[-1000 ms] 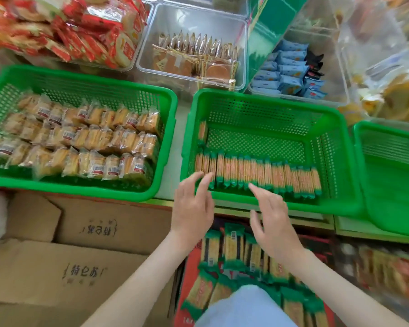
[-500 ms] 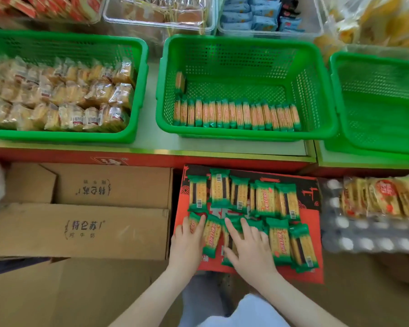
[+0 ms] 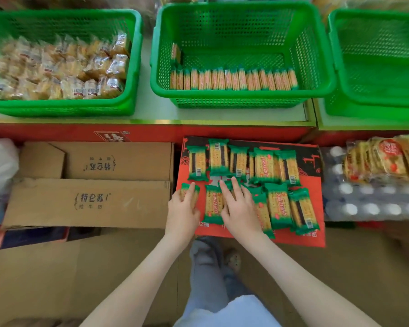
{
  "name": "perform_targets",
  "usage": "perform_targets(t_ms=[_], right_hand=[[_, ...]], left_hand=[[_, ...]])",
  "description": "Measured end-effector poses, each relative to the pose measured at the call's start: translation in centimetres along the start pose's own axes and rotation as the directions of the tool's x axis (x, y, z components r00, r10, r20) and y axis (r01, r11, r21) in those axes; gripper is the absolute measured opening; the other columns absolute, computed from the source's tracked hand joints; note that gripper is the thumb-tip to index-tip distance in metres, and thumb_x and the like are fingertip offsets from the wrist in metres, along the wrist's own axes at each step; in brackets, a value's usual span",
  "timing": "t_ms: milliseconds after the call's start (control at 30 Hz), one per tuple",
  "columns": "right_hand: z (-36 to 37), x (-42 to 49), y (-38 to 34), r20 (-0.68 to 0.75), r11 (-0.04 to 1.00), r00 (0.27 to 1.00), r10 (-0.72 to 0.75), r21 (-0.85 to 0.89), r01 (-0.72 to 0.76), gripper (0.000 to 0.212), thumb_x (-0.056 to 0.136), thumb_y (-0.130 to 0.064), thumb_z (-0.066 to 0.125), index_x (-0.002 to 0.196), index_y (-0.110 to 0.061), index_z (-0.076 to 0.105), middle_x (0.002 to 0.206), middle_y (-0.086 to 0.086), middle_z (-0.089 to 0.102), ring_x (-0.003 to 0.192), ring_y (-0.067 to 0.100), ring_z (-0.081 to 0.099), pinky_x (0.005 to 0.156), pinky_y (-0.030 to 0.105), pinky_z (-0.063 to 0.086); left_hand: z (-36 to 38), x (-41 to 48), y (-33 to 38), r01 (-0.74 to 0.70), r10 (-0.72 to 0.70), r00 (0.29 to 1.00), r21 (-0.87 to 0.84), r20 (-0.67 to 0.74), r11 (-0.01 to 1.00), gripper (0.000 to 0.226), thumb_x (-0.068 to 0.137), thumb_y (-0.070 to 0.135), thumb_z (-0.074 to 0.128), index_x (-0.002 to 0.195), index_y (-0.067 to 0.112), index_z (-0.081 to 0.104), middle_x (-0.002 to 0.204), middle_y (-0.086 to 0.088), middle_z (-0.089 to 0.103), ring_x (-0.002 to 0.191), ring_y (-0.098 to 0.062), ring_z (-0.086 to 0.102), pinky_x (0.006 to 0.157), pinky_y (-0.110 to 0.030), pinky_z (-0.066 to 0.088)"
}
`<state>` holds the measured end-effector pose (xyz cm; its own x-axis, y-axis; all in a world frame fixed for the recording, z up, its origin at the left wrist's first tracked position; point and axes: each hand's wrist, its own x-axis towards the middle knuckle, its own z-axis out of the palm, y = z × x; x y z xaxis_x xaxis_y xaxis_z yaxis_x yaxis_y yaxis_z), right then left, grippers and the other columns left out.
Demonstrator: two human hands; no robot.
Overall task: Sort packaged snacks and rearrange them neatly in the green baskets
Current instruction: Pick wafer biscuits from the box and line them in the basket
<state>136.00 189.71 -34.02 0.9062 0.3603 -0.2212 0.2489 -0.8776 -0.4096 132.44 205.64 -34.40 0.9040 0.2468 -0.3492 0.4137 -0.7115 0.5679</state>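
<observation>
Nearest the person, both hands lie low on a red carton (image 3: 302,237) spread with green-wrapped cracker packets (image 3: 276,204). The left hand (image 3: 184,208) rests with its fingers laid out along the leftmost packet (image 3: 184,188) of the near row, the thumb at that packet's edge. It closes round nothing that can be seen. The right hand (image 3: 240,206) lies flat just beside it, fingers spread and straight across two or three packets, gripping none. A second row of packets lies beyond the fingertips, on the far half of the carton.

Left of the carton sit brown cardboard boxes (image 3: 87,201) and a white bag (image 3: 0,161). To its right, orange-printed snack packs (image 3: 387,159) rest on a shrink-wrapped pack of white-capped bottles (image 3: 368,201).

Farther off, the desk (image 3: 151,114) carries three green baskets. The middle basket (image 3: 241,95) holds a neat row of the same cracker packets (image 3: 232,79) standing on edge against its near wall, with one more packet (image 3: 175,51) upright at its left wall. The left basket (image 3: 57,107) is filled with clear-wrapped snacks (image 3: 64,67). The right basket (image 3: 376,100) stands just beside the middle one.
</observation>
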Motion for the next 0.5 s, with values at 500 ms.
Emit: perform_targets(t_ms=[500], right_hand=[[-14.6, 4.9, -5.9, 0.127, 0.281, 0.992, -0.019, 0.952, -0.117, 0.064, 0.090, -0.034, 0.061, 0.146, -0.041, 0.031, 0.130, -0.028, 0.051, 0.125, 0.001, 0.049, 0.108, 0.033, 0.041]], left_hand=[[-11.8, 2.6, 11.6, 0.095, 0.144, 0.973, -0.879, 0.182, 0.468, 0.038, 0.093, 0.037, 0.052, 0.127, 0.020, 0.051, 0.122, -0.005, 0.065, 0.111, -0.023, 0.063, 0.092, -0.043, 0.052]])
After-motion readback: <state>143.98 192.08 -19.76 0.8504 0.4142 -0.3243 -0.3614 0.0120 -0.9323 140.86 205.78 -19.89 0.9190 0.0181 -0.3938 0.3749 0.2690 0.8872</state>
